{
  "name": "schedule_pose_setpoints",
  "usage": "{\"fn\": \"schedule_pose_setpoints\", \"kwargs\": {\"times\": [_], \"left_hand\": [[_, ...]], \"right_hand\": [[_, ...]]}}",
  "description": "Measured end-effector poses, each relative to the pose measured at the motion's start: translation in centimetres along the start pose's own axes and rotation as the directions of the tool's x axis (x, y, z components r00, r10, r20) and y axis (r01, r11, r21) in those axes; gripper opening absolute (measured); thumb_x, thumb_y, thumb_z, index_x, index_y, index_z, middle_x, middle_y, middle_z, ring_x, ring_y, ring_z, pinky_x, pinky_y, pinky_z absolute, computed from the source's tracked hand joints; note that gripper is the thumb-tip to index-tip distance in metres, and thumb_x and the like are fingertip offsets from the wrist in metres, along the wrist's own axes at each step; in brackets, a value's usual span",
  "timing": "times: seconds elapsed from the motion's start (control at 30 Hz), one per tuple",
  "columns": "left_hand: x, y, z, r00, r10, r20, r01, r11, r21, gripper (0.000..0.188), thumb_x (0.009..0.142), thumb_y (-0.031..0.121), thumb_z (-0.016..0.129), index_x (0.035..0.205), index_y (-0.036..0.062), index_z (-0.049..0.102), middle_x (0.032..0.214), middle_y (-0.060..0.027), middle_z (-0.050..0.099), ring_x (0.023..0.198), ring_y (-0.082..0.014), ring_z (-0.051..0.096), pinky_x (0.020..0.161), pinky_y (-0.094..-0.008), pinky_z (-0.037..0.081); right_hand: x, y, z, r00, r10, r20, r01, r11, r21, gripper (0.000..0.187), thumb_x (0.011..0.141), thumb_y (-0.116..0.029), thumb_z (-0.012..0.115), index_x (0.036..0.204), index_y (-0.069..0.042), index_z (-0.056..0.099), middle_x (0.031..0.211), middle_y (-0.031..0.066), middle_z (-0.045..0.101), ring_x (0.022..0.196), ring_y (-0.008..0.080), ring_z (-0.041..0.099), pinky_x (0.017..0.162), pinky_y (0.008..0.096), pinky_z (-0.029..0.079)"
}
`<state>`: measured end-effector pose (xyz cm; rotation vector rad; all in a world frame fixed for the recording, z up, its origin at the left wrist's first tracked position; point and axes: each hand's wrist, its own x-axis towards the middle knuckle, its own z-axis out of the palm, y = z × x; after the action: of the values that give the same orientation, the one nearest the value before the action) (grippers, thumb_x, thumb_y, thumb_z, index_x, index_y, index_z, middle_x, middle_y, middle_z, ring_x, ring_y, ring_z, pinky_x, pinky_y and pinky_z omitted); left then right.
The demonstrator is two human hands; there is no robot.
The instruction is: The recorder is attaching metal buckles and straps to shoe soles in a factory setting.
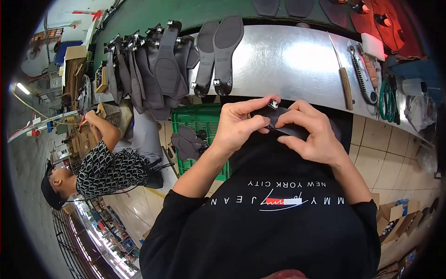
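Note:
Close to my chest, both hands grip a dark sandal (295, 130), a flat sole with a band and a shiny square ornament at its tip. My left hand (234, 124) pinches the ornament end between thumb and fingers. My right hand (312, 131) is closed on the sole, its bent fingers and thumb at the edge near the left thumb. The fingers partly hide the band. Just beyond, a pair of similar grey sandals (219, 56) lies on the metal tabletop (292, 58), ornaments toward me. To their left is a heap of more such sandals (153, 69).
A wooden-handled awl (346, 86), a utility knife (362, 76) and green-handled scissors (386, 100) lie at the table's right. A green crate (197, 114) with soles (188, 143) stands below left. Another person (109, 162) works at the left. Red pieces (385, 28) lie far right.

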<state>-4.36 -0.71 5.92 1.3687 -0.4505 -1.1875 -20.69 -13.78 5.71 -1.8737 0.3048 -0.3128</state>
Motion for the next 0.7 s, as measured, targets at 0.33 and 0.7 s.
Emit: {"fn": "schedule_pose_setpoints", "kwargs": {"times": [0.33,0.7], "left_hand": [[1.0,0.1,0.1,1.000,0.004,0.001,-0.004,0.999,0.033,0.043,0.074,-0.012,0.056,0.115,-0.0021,0.065,0.112,-0.0178,0.066,0.082,-0.0139,0.067,0.060,-0.0211,0.058],[1.1,1.1,-0.6,0.965,-0.175,0.198,0.195,0.977,-0.085,0.048,0.086,0.003,0.055,0.134,0.0033,0.051,0.114,-0.0117,0.066,0.084,-0.0124,0.066,0.058,-0.0205,0.055]], "right_hand": [[-0.3,1.3,1.4,0.978,-0.083,-0.189,0.070,0.995,-0.072,0.024,0.067,-0.006,0.074,0.089,-0.009,0.064,0.084,0.0078,0.055,0.071,0.0249,0.060,0.061,0.0326,0.047],[-0.6,2.1,0.6,0.980,-0.184,-0.074,0.175,0.978,-0.114,0.028,0.069,-0.010,0.075,0.096,-0.010,0.065,0.082,0.0096,0.056,0.066,0.0260,0.058,0.056,0.0345,0.046]]}}
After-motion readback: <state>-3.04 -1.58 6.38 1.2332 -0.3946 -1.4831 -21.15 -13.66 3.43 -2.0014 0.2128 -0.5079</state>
